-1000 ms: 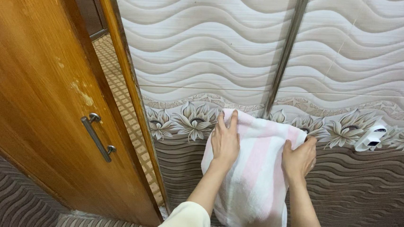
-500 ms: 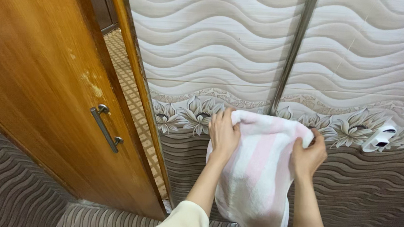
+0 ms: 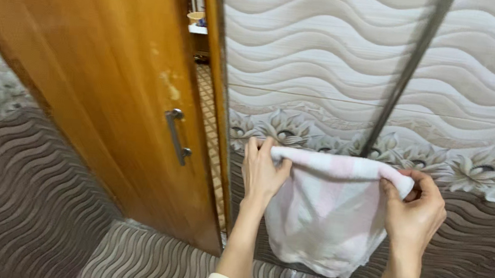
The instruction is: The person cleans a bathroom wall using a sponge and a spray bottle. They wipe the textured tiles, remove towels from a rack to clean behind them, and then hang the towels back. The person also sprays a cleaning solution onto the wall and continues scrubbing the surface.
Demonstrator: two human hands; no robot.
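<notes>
Towel stretched 9-to-3 against tiled wall, left hand and right hand fingers pinching top corners; door close at 9.

Even, soft indoor light; my view is motion-blurred, worst on the door, with wide-angle bending at edges.

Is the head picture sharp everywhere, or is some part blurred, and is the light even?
Head view: the door and its handle are smeared by motion blur; the towel and both hands, left hand and right hand, are sharper; light is soft and even, with mild sheen on the wall tiles; no hard shadows.
</notes>
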